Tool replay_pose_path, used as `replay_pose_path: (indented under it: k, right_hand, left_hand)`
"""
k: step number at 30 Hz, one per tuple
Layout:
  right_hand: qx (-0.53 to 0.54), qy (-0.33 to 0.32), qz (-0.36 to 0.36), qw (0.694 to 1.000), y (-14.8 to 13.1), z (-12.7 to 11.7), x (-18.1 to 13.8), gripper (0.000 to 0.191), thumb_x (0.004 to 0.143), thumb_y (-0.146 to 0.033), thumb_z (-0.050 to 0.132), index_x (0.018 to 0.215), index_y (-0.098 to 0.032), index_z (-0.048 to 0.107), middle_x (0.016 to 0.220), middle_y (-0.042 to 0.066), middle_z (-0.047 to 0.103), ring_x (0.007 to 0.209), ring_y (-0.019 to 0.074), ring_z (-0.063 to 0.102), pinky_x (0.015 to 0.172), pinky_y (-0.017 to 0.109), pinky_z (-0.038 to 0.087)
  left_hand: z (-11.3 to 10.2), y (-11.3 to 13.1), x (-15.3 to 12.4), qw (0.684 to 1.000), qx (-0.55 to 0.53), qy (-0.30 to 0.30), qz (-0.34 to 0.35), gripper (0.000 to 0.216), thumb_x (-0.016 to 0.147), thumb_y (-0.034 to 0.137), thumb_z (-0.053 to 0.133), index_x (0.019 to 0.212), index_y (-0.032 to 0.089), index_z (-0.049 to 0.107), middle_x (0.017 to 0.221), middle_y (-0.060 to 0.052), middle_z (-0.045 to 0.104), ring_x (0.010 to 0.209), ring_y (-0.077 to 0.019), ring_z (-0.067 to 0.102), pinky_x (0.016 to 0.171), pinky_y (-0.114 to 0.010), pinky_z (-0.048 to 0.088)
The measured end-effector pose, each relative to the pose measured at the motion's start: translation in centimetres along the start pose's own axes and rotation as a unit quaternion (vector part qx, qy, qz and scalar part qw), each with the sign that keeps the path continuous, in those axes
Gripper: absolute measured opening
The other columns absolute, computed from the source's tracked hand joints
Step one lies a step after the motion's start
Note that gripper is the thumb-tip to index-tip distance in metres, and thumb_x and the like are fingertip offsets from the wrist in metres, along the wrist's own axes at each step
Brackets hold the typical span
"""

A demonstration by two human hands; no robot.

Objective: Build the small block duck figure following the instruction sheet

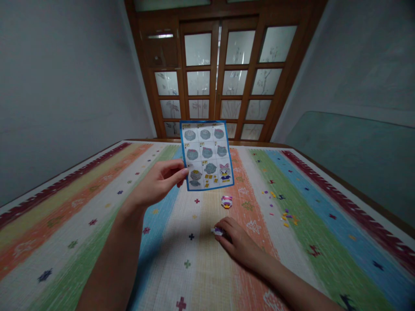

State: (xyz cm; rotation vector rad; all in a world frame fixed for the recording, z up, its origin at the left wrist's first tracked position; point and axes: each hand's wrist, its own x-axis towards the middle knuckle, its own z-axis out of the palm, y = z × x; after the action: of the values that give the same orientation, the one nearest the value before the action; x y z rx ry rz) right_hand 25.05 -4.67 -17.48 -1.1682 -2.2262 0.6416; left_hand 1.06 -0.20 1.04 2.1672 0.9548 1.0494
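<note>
Nearest: right hand (238,244) rests on the striped multicolour woven table cloth (97,242), fingers curled narrow round a small white-and-purple brick piece (218,232), pinned between fingertips and cloth. Just beyond it, apart, sits a small part-built pink, white and yellow brick figure (226,201). To the right of that, loose tiny purple and yellow bricks (283,214) lie scattered over the white and green stripes.

Left hand (158,183) is raised above the cloth, thumb and fingers pinching the lower left edge of a blue-bordered paper instruction sheet (207,155), held upright and a bit tilted. Sheet shows a grid of step pics w/ grey round builds and, bottom right, a finished cartoon duck figure w/ pink bow.

Far end: wooden double doors w/ frosted glass panes (223,73), grey walls either side.

Risks, as I judge: the pinch on the sheet is at one edge only, so it could droop or slip. The small piece could skid out from under the fingertips. Loose bricks are tiny; a sweep of the forearm could scatter them.

Writing: small yellow step tags on the sheet, too small to read. No brand visible.
</note>
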Motion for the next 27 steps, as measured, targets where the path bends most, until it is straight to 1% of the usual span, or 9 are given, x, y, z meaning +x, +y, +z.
replay_pose_path:
  k: [8,15,22,27]
  right_hand:
    - [0.0,0.008,0.005,1.0,-0.19,-0.01,0.0,0.007,0.087,-0.018,0.051,0.094,-0.017,0.053,0.092,0.008,0.058,0.086,0.0191,0.056,0.078,0.034,0.048]
    - [-0.005,0.012,0.008,1.0,-0.38,-0.11,0.08,0.007,0.085,-0.017,0.052,0.092,-0.017,0.052,0.09,0.008,0.058,0.085,0.0196,0.057,0.077,0.034,0.048]
    - [0.0,0.013,-0.012,1.0,-0.16,0.07,-0.06,0.012,0.087,-0.018,0.051,0.097,-0.016,0.057,0.096,0.009,0.059,0.092,0.0194,0.057,0.083,0.034,0.048]
    - [-0.001,0.011,-0.015,1.0,-0.27,-0.02,-0.06,0.014,0.088,-0.018,0.051,0.099,-0.016,0.058,0.096,0.009,0.059,0.092,0.0196,0.057,0.083,0.034,0.049]
  left_hand:
    - [0.03,0.07,0.09,1.0,-0.001,-0.005,0.002,0.03,0.084,0.032,0.05,0.059,0.017,0.048,0.057,0.003,0.047,0.056,-0.0102,0.044,0.053,-0.022,0.036]
    - [0.0,0.34,-0.03,1.0,0.007,-0.005,0.004,0.029,0.084,0.032,0.049,0.059,0.017,0.048,0.057,0.003,0.047,0.055,-0.0103,0.044,0.053,-0.023,0.036]
    - [0.03,0.45,-0.06,1.0,0.009,0.0,0.005,0.029,0.084,0.032,0.049,0.059,0.017,0.048,0.056,0.003,0.046,0.055,-0.0102,0.044,0.052,-0.022,0.036]
    - [0.0,0.51,-0.08,1.0,0.006,-0.002,0.006,0.031,0.084,0.034,0.05,0.059,0.017,0.048,0.056,0.003,0.047,0.054,-0.0102,0.045,0.051,-0.022,0.037]
